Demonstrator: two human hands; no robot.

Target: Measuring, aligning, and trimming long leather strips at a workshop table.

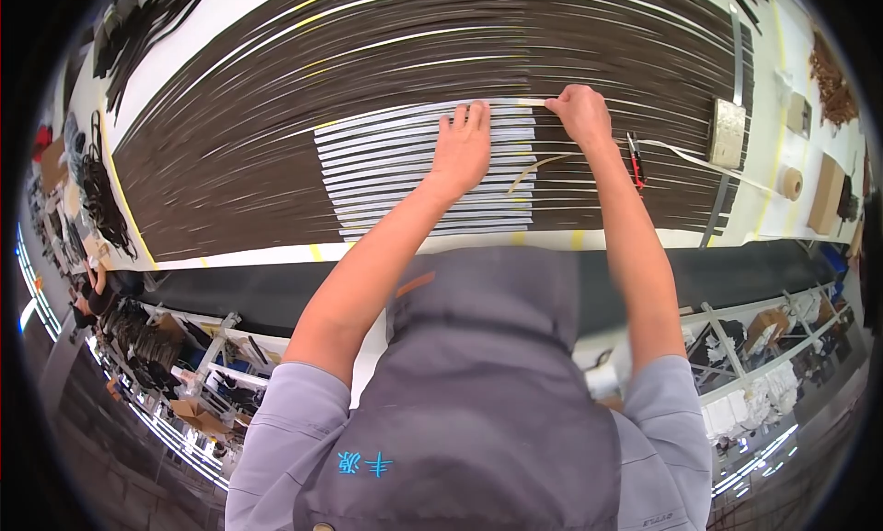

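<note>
Long dark brown strips (234, 186) lie side by side across the table, with thin pale gaps between them. Pale grey-white strips (386, 168) lie in a block of parallel rows on top of them. My left hand (463, 144) rests on this block, fingertips pressed to its uppermost row, holding nothing. Just right of that row's end, my right hand (585, 117) pinches a short white strip (532, 103) between thumb and fingertips. A curved tan strip (541, 168) lies between my forearms. Red-and-black handled snips (635, 162) rest beside my right forearm.
At the right, a metal block (727, 132) sits on the strips' ends, near a flat metal bar (738, 62). Beyond are a tape roll (791, 184) and a cardboard box (828, 193). Dark cords (103, 193) lie at the left end; another person (100, 286) is beside them.
</note>
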